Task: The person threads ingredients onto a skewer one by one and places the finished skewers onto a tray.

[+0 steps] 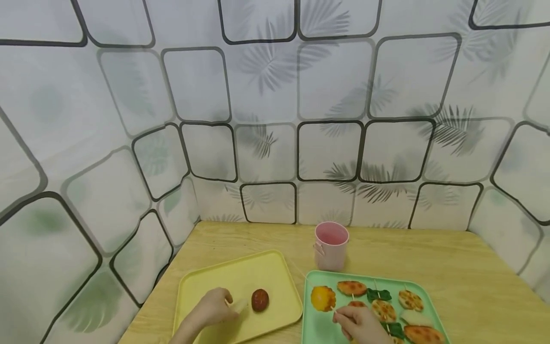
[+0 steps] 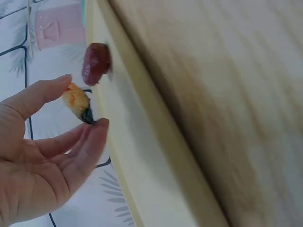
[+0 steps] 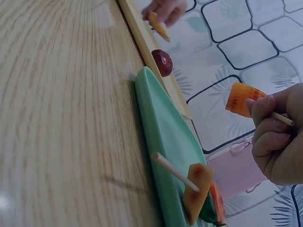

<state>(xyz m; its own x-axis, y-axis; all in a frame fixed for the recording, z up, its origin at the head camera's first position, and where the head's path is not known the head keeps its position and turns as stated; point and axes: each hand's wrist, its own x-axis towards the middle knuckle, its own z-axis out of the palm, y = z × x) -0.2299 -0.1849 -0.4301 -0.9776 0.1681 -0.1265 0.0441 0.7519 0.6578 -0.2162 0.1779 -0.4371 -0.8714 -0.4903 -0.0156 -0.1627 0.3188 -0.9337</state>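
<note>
My left hand (image 1: 215, 306) is over the yellow tray (image 1: 206, 279), pinching a small food piece (image 2: 78, 103) between thumb and fingertips. That piece is pale with orange marks and a dark green end; its exact kind is unclear. Beside it on the yellow tray lies a wrinkled dark red oval piece (image 1: 259, 300), like a red date. Above the green tray (image 1: 315, 325), my right hand (image 1: 358, 322) grips a thin wooden skewer (image 3: 282, 119). An orange-yellow piece of corn (image 3: 242, 99) is on the skewer's end, raised off the tray in the right wrist view.
On the green tray lie several skewers with browned oval slices (image 1: 351, 287), dark green leafy pieces (image 1: 379, 295) and round lotus-root-like slices (image 1: 410, 300). One stick (image 3: 173, 170) pokes past the tray's rim. A pink bucket (image 1: 331, 253) stands behind it, before a patterned curtain (image 1: 266, 153).
</note>
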